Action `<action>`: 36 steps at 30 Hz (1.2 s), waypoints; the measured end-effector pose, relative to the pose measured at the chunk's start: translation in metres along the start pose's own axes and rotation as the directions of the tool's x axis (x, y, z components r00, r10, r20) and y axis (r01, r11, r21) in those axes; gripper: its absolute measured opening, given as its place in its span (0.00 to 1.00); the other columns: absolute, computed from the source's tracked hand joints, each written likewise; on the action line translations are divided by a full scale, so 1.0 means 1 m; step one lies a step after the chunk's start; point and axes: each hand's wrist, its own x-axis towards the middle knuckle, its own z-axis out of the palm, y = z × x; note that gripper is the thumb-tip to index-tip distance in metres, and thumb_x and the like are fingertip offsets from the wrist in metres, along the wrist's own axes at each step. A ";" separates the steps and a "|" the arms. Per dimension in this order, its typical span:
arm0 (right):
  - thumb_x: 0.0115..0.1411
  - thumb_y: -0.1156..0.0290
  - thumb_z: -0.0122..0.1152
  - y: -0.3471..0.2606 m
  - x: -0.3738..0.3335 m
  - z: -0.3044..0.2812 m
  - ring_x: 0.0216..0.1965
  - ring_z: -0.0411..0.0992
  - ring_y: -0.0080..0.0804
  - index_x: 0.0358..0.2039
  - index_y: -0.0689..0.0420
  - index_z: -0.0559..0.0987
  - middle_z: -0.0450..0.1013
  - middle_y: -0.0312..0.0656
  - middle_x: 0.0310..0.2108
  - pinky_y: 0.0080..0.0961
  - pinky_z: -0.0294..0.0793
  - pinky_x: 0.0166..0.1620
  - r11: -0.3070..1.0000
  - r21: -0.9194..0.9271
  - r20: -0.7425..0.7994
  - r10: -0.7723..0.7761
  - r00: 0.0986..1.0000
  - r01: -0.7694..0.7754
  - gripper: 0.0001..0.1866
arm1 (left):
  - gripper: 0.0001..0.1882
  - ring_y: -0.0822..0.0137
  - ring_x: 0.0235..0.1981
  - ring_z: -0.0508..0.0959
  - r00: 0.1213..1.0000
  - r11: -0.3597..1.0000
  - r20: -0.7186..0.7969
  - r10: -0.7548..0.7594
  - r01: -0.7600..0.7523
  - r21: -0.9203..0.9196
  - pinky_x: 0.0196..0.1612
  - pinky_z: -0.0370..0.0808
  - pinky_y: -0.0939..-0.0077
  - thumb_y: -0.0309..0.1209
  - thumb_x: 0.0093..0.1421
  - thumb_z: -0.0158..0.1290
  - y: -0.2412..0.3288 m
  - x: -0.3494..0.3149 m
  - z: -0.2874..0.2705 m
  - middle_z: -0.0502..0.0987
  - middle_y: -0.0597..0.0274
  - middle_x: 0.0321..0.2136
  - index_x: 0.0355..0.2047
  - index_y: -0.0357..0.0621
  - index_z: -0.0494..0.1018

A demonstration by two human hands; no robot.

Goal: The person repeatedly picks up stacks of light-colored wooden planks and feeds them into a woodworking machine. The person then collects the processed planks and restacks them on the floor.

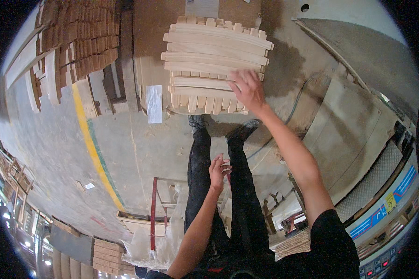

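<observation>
A stack of pale wooden slats (205, 48) lies in front of my feet, with long slats across the top and the ends of crosswise ones showing below. My right hand (250, 90) is over the stack's right side, near the end of one long slat (198, 83). Its fingers are apart and somewhat blurred, and I see nothing held in them. Lower down, in front of my legs, my left hand (218, 171) hangs loosely with its fingers half bent and apart. It is away from the slats and seems to hold nothing.
Stacked brown wood pieces (86, 42) rise at the far left. A white paper sheet (154, 104) lies left of the slats. A cable (299, 100) runs along the floor at right, near a large flat panel (347, 123). Behind me are a red metal frame (153, 214) and plastic wrap (165, 242).
</observation>
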 end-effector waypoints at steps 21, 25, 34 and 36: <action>0.31 0.49 0.75 0.003 0.091 -0.020 0.59 0.53 0.59 0.61 0.63 0.55 0.55 0.59 0.57 0.53 0.51 0.62 0.993 -0.119 0.260 0.033 0.965 -0.001 0.60 | 0.28 0.64 0.37 0.75 0.999 0.998 0.025 -0.034 0.036 -0.053 0.41 0.72 0.67 0.50 0.64 0.43 0.002 -0.002 -0.012 0.74 0.60 0.39 0.58 0.48 0.62; 0.32 0.47 0.75 0.001 0.078 -0.015 0.63 0.49 0.62 0.65 0.61 0.48 0.50 0.64 0.61 0.58 0.47 0.64 0.987 -0.154 0.283 0.087 0.955 -0.045 0.65 | 0.28 0.64 0.36 0.75 0.999 0.998 0.026 -0.036 0.037 -0.056 0.41 0.72 0.67 0.50 0.64 0.44 0.006 -0.002 -0.011 0.74 0.60 0.39 0.59 0.48 0.61; 0.34 0.48 0.73 0.006 0.072 -0.010 0.60 0.53 0.67 0.66 0.63 0.44 0.52 0.68 0.58 0.61 0.50 0.62 0.995 -0.093 0.285 0.066 0.956 -0.040 0.67 | 0.24 0.64 0.37 0.76 0.998 0.998 0.067 -0.014 0.018 -0.058 0.41 0.72 0.66 0.45 0.65 0.42 -0.002 0.000 -0.009 0.74 0.61 0.40 0.58 0.50 0.62; 0.34 0.48 0.73 0.006 0.070 -0.009 0.59 0.53 0.68 0.66 0.62 0.43 0.52 0.68 0.58 0.62 0.50 0.62 0.991 -0.128 0.276 0.068 0.959 -0.034 0.67 | 0.24 0.64 0.37 0.76 0.998 0.997 0.055 -0.030 0.034 -0.072 0.41 0.73 0.65 0.45 0.65 0.42 -0.005 0.001 -0.010 0.74 0.61 0.40 0.58 0.50 0.62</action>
